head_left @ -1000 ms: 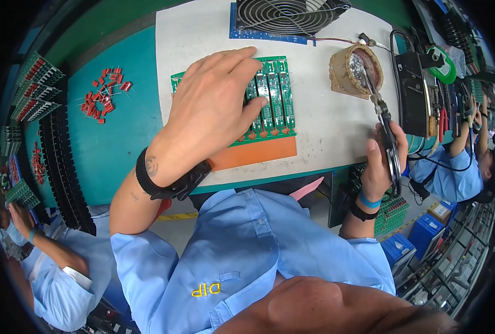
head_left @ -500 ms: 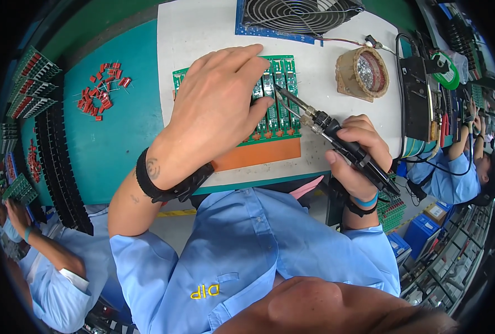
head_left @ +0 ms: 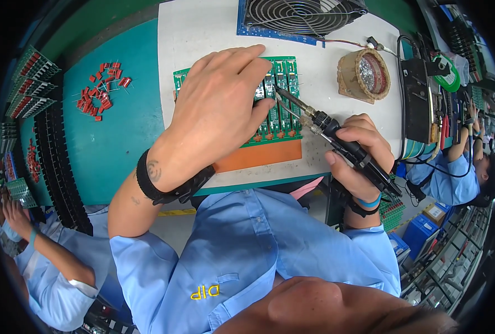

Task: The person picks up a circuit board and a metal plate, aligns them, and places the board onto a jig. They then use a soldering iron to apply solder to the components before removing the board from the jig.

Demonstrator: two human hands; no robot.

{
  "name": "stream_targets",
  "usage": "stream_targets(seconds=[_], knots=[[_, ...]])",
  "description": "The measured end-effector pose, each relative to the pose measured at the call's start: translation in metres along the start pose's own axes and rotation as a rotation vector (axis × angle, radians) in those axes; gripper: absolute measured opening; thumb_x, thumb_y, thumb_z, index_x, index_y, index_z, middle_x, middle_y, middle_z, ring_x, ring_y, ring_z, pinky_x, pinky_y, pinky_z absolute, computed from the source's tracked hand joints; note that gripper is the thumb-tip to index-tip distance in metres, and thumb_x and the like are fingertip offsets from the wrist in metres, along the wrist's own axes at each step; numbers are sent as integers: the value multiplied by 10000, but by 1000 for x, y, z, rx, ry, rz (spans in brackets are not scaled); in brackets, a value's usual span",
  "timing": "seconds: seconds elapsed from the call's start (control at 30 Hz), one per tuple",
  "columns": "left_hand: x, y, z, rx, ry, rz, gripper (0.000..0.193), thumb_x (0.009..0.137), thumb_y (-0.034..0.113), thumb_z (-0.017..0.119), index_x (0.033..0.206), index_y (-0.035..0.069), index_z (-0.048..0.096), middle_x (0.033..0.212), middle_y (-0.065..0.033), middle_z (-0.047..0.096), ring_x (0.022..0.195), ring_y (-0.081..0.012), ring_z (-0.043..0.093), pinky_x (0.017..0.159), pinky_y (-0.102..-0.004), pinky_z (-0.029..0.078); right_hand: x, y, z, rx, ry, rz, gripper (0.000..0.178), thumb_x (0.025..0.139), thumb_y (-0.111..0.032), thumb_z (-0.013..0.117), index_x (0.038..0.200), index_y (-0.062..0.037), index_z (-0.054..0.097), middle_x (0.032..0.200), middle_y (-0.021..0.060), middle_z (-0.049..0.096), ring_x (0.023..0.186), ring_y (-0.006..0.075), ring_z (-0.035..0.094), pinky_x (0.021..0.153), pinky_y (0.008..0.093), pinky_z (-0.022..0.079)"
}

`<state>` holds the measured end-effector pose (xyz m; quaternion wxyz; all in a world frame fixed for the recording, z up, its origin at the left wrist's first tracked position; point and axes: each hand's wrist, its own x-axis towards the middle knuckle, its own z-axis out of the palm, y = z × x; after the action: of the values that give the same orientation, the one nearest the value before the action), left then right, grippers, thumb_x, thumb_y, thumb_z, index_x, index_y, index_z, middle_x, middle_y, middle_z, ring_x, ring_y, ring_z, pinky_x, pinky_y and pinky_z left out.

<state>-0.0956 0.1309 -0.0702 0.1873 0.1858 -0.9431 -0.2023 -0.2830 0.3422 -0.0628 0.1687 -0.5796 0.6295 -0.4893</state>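
A panel of green circuit boards (head_left: pixel 281 128) lies on an orange sheet (head_left: pixel 258 159) on the white work surface. My left hand (head_left: pixel 217 100) rests flat across the panel's left part, thumb spread from the fingers, and hides what is beneath. In my right hand (head_left: pixel 364 145) is a black soldering iron (head_left: pixel 345 147), gripped around its handle with a thin feed tube beside the tip. It slants up and left, its tip at a board's upper part, just right of my left thumb. Whether the tip touches is too small to tell.
Loose red capacitors (head_left: pixel 100 94) lie on the green mat at left, beside black racks (head_left: pixel 58 161). A fan (head_left: pixel 297 14) stands at the back. To the right are a brown pot (head_left: pixel 348 78) and a black box (head_left: pixel 417 100). Co-workers sit on both sides.
My hands and the soldering iron hold almost the same place over the panel. At left, the co-worker's hand and green board have shifted slightly.
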Motion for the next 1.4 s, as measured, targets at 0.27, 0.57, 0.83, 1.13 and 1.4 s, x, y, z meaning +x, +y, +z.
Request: stream_targets(seconds=[0.27, 0.57, 0.83, 1.13, 1.4], knots=[[0, 0, 0, 11, -4, -7, 421, 862, 180, 821, 1229, 24, 686, 1416, -148, 670, 1276, -374, 629, 1074, -482, 494, 2, 0, -2, -3, -11, 5, 385, 733, -52, 853, 1066, 47, 688, 904, 163, 676, 855, 288, 635, 807, 394, 497], [-2, 2, 0, 10, -19, -26, 427, 860, 180, 823, 1234, 24, 688, 1424, -149, 667, 1284, -370, 627, 1089, -480, 485, 0, -1, -3, 0, -19, 21, 379, 727, -54, 854, 1059, 39, 697, 901, 156, 676, 849, 279, 637, 792, 382, 498], [1, 0, -1, 31, -34, -4, 436, 854, 177, 828, 1237, 19, 692, 1443, -159, 658, 1298, -378, 621, 1096, -474, 483, -5, -4, -8, -6, 32, 5, 369, 743, -54, 844, 1067, 31, 690, 892, 148, 673, 846, 276, 635, 798, 397, 498], [11, 13, -10, -45, -101, -14, 442, 849, 139, 820, 1243, -11, 689, 1456, -204, 640, 1306, -414, 611, 1120, -477, 473, -50, 20, -10, 77, 617, 215, 456, 823, -50, 843, 1220, 21, 630, 1132, 146, 662, 1010, 230, 634, 917, 388, 509], [10, 17, -10, -44, -139, -49, 458, 870, 118, 803, 1283, -25, 666, 1495, -203, 612, 1338, -415, 596, 1141, -474, 457, -47, 35, -11, 59, 556, -35, 444, 832, 6, 835, 1233, -9, 647, 1128, 136, 680, 991, 199, 658, 872, 326, 521]])
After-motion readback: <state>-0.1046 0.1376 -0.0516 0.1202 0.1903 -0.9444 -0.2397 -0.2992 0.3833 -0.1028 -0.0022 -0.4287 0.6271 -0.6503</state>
